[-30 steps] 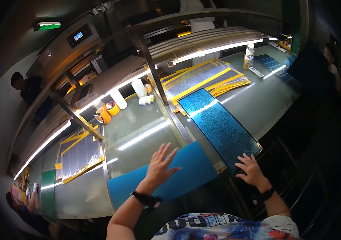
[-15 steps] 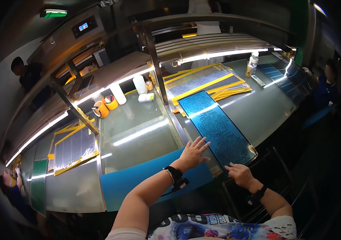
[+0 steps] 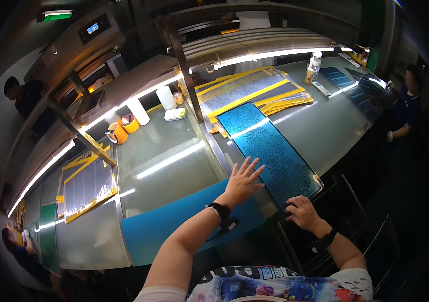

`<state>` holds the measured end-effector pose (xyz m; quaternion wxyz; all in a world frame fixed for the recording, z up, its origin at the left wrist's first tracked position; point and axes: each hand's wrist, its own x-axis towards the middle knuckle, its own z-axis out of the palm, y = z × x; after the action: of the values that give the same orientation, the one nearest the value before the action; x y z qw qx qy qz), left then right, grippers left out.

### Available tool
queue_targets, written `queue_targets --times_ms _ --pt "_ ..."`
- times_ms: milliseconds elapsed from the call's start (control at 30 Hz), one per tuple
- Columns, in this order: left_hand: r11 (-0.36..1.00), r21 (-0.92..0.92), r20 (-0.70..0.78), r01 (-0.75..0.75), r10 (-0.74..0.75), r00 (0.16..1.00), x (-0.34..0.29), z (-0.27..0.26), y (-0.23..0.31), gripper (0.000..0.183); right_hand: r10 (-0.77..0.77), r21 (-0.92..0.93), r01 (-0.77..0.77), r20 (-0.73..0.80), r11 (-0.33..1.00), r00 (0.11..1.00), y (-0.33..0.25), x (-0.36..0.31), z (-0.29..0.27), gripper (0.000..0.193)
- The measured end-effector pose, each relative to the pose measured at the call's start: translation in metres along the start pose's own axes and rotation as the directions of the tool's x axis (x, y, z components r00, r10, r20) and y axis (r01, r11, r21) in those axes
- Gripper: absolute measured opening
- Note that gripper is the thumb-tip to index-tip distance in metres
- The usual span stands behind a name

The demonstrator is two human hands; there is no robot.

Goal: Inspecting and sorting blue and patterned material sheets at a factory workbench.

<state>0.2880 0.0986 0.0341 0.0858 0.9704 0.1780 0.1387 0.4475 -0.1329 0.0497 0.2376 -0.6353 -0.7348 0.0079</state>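
A long blue panel (image 3: 270, 156) with a dark fine pattern lies slantwise on the glass-topped bench, its near end toward me. My left hand (image 3: 243, 182) hovers or rests at the panel's left edge, fingers spread; whether it touches the surface I cannot tell. My right hand (image 3: 305, 215) is at the panel's near end, fingers curled in and thumb below them; what they hold, if anything, is too small to make out. Beneath my left forearm lies a plain blue sheet (image 3: 169, 221), reaching over the bench's front edge. Dark bands are around both wrists.
Yellow-edged clear films (image 3: 249, 93) are stacked behind the panel; more films (image 3: 89, 189) lie at left. Tape rolls (image 3: 117, 133), a white bottle (image 3: 165, 97) and a clear bottle (image 3: 313, 68) stand farther back. A metal post (image 3: 184, 75) rises mid-bench. Co-workers are at both sides.
The view has shifted slightly. My left hand has moved a little farther along the panel's edge, fingers still spread. My right hand's fingers have lifted and curled differently at the near end.
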Motion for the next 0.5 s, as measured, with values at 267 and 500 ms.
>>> queue_targets --times_ms 267,500 --pt "1.000 -0.012 0.194 0.017 -0.014 0.981 0.003 0.021 0.008 0.051 0.096 0.317 -0.090 -0.002 0.944 0.995 0.014 -0.001 0.019 0.012" --pt "0.979 -0.199 -0.064 0.053 -0.067 0.996 0.000 0.012 0.010 0.047 0.725 0.775 -0.363 -0.172 0.517 0.666 0.047 0.006 0.006 0.013"
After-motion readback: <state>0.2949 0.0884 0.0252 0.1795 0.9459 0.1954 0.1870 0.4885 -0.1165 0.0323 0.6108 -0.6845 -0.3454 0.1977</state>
